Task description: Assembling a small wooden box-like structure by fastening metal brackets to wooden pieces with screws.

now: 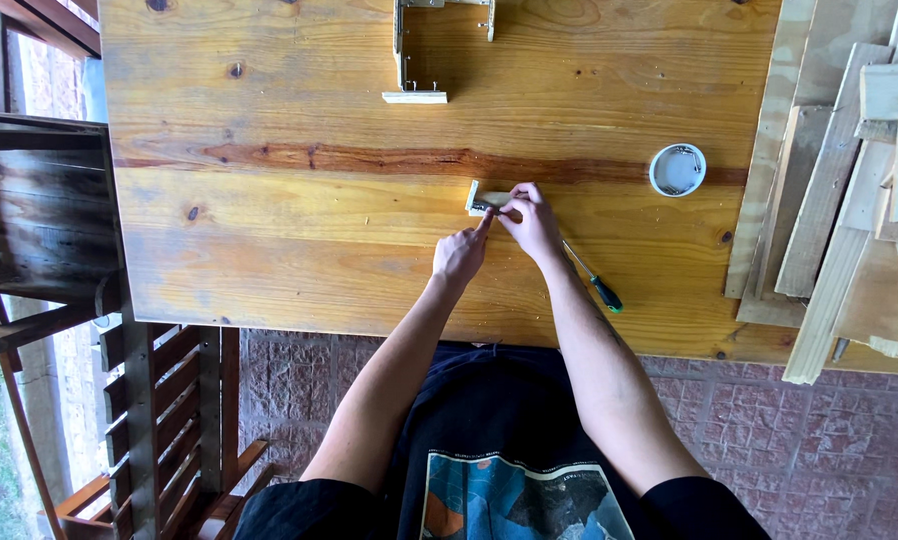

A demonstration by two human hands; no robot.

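A small pale wooden block (482,199) lies on the wooden table (299,220) near its middle. My right hand (531,222) grips the block from the right with thumb and fingers. My left hand (461,252) is curled just below it, its index finger pressing on the block's lower edge. Whether the left fingers hold some tiny piece is too small to tell.
A green-handled screwdriver (593,280) lies just right of my right forearm. A round white container (678,169) stands further right. Several wooden planks (849,190) are stacked at the table's right side. A small wood-and-metal frame (431,50) sits at the far edge. A dark wooden chair (49,220) stands left.
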